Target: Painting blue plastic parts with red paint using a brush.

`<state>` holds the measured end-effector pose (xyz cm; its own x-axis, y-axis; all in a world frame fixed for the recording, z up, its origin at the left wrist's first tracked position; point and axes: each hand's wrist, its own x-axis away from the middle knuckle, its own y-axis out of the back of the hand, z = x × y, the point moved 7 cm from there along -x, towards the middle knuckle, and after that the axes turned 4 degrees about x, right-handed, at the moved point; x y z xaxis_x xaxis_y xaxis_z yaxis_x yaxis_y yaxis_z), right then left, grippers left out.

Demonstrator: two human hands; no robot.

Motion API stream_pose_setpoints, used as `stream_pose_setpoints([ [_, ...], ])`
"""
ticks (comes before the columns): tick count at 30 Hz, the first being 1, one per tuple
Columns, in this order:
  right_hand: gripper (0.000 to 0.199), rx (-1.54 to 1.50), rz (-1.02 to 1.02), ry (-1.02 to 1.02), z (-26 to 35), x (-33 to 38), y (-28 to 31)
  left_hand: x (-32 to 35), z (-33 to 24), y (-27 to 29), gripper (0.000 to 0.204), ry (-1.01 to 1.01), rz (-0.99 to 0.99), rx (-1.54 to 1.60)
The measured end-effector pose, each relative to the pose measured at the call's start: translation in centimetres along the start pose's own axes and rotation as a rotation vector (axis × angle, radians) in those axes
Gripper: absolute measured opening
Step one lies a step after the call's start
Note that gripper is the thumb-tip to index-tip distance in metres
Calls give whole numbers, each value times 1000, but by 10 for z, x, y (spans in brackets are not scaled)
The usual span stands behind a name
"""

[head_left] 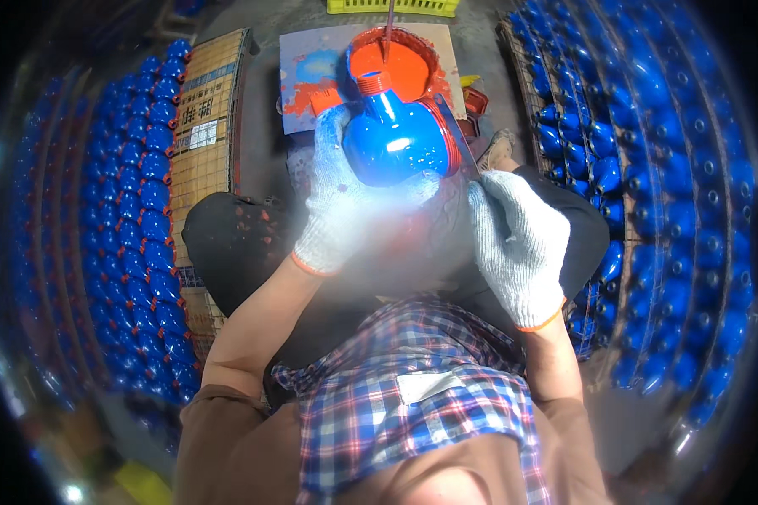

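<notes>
My left hand (333, 185), in a white knit glove, grips a glossy blue rounded metal fitting (396, 143) from its left side and below. The fitting has a short neck with a red-orange threaded end pointing away from me and a wider ribbed red end on the right. Another red-orange end shows by my left fingertips. My right hand (522, 240), gloved as well, is closed around a thin, dark, flat tool (459, 130). The tool's far end lies beside the fitting's ribbed red end; I cannot tell whether they touch.
Just beyond the fitting, a round pot (434, 59) of red-orange paint with a stick (389, 29) in it stands on a paint-smeared board (299, 50). Rows of blue fittings (156, 181) line the left; more (665, 168) fill the right. A yellow crate (392, 7) is at the far edge.
</notes>
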<state>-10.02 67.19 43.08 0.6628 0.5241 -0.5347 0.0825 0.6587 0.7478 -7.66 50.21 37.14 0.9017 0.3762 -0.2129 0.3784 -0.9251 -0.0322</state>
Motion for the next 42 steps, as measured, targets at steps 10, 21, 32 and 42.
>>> stream_pose_setpoints([
  [10,33,152,-25,100,4,17,-2,3,8,-7,76,148,-61,243],
  [21,17,68,-6,-72,5,18,14,-5,28,25,75,160,-245,160],
  [32,16,-83,12,-78,-3,-1,4,3,-6,4,65,-50,-99,-33],
  [42,16,-65,32,-68,-1,-4,3,5,-15,-2,51,-159,-22,-81],
])
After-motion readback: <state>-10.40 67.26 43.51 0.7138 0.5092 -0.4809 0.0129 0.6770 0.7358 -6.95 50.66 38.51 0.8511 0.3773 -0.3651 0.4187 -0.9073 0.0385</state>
